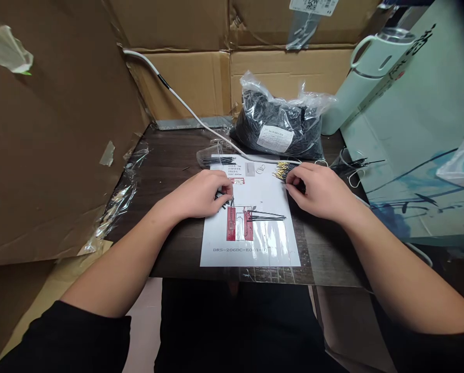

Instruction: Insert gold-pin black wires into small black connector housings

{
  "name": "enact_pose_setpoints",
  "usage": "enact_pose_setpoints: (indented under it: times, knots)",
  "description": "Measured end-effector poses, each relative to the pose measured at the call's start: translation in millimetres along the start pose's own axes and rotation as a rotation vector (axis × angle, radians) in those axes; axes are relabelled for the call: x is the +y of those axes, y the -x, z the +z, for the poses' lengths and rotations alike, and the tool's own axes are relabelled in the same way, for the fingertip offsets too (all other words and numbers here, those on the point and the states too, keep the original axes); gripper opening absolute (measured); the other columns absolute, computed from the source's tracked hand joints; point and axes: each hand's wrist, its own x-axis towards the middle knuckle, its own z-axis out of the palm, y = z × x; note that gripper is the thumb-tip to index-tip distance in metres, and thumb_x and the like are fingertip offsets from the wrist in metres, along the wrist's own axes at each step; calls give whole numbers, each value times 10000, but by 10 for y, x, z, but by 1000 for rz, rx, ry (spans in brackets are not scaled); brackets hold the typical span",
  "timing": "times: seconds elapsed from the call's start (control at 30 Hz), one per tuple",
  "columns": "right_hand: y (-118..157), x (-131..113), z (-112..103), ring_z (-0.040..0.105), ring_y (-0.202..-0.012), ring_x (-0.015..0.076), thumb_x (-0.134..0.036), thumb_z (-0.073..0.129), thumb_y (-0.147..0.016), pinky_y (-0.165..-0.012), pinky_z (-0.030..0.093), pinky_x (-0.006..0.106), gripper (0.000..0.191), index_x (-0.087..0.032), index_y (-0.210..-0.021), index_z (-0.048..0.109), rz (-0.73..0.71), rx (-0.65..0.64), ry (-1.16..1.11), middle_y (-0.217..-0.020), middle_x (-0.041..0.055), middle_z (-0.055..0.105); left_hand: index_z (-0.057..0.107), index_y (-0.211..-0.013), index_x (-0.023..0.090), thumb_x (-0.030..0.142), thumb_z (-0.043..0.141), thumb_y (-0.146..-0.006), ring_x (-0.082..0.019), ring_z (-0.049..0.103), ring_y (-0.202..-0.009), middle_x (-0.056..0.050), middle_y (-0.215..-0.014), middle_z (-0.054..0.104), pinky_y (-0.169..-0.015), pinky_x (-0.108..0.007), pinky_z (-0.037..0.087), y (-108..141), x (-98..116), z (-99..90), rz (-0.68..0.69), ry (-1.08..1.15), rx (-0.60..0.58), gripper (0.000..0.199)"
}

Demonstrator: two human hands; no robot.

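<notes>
A printed white sheet (263, 254) with red pictures lies on the dark table under both hands. At its left side my left hand (202, 194) is closed, with dark, thin wire-like pieces (219, 196) poking out from the fingers. My right hand (321, 186) is curled at the sheet's right edge, fingertips on a bundle of black wires with gold-coloured tips (282, 170). Several loose black wires (268, 216) lie across the sheet between the hands. Another bunch of black wires (224, 160) rests at its top left, by a clear plastic cup (205, 157). The fingertips of both hands are partly hidden.
Behind the sheet sits a clear bag of black wires (278, 116). A white cable (193, 111) crosses the table's back. At the right stand a pale bottle (352, 83) and a clear cup (344, 158) holding black wires. Cardboard walls (193, 77) close in the left and back.
</notes>
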Motion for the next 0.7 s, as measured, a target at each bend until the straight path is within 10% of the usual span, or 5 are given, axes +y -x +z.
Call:
enact_pose_setpoints:
  times: [0.7]
  knots:
    - [-37, 39, 63, 680, -801, 274, -207, 588, -1044, -638, 391, 383, 158, -177, -992, 734, 77, -78, 202, -1027, 135, 752, 637, -876, 198, 194, 659, -899, -239, 638, -868, -69, -949, 688, -784, -360, 482, -14, 64, 181, -45, -110, 67, 32]
